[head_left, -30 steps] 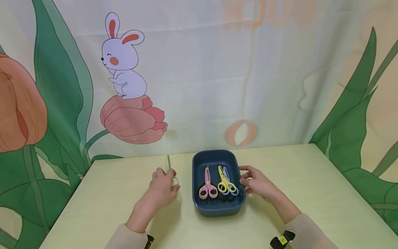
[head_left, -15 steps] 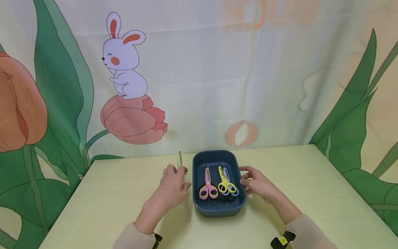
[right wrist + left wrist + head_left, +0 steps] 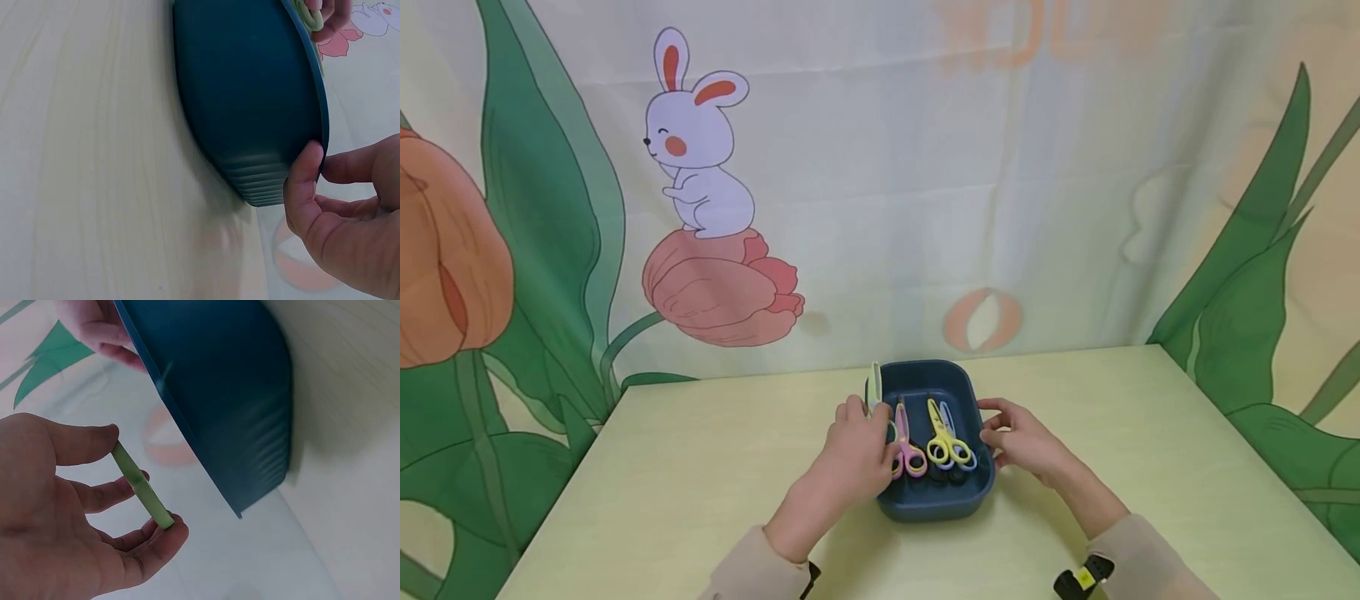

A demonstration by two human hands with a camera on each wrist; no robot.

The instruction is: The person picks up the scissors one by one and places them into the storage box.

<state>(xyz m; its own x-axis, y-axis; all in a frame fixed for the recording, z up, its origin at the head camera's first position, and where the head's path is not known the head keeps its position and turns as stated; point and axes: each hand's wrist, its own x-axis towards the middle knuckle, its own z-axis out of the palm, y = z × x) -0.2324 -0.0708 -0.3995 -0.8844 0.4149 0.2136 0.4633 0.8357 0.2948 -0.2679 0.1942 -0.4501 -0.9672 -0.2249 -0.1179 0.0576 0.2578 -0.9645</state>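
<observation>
My left hand (image 3: pixel 853 454) pinches light green scissors (image 3: pixel 875 385) between thumb and fingers, over the left rim of a dark blue plastic box (image 3: pixel 932 508). Their blades point away, toward the backdrop. In the left wrist view, the green scissors (image 3: pixel 142 487) appear edge-on, apart from the box's outer wall (image 3: pixel 231 412). Across the box, my right hand (image 3: pixel 1022 437) grips the right rim, thumb on one side of it and fingers on the other. Inside lie pink scissors (image 3: pixel 915 461), partly hidden by my left hand, and yellow scissors (image 3: pixel 938 427) overlapping lavender-blue scissors (image 3: pixel 948 417).
The box stands on a pale yellow wood-grain table (image 3: pixel 700 467). Black parts (image 3: pixel 937 476) show beneath the scissors in the box. Behind the table's far edge hangs a cloth backdrop (image 3: pixel 880 208) printed with a rabbit and tulips.
My left hand has carried the green scissors rightward from beside the box to over its left rim, now covering part of the pink scissors. The right hand has stayed at the right rim.
</observation>
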